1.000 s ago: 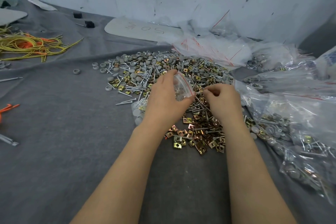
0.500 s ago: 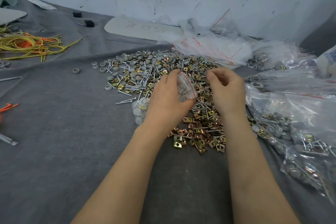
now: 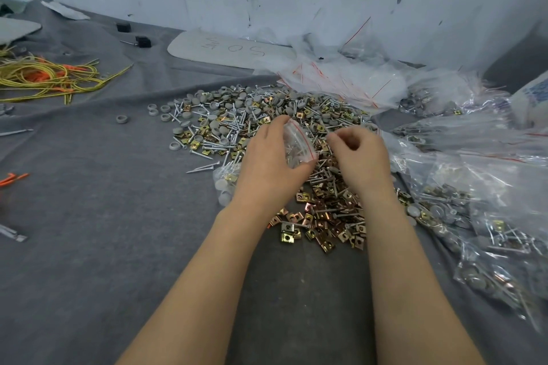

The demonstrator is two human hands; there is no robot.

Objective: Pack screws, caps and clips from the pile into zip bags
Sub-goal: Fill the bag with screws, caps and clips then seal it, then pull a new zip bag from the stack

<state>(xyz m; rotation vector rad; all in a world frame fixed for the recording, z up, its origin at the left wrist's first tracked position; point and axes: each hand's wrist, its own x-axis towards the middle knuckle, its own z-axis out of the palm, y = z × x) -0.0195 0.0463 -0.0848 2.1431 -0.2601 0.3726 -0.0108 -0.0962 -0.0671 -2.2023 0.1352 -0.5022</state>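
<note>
A pile of silver screws, grey caps and brass clips lies on the grey cloth. Brass clips form its near edge. Above the pile my left hand grips a small clear zip bag with a red seal line; some parts show inside it. My right hand hovers just right of the bag's mouth. Its fingers are curled and its fingertips pinched together, blurred, around a small part that I cannot make out.
Filled zip bags are heaped along the right. Empty clear bags lie behind the pile by the wall. Yellow and orange wires sit at the far left, and a grey card at the back.
My right hand rose from the pile, fingers pinched, and has come to the bag's mouth. My left hand kept the bag nearly still.
</note>
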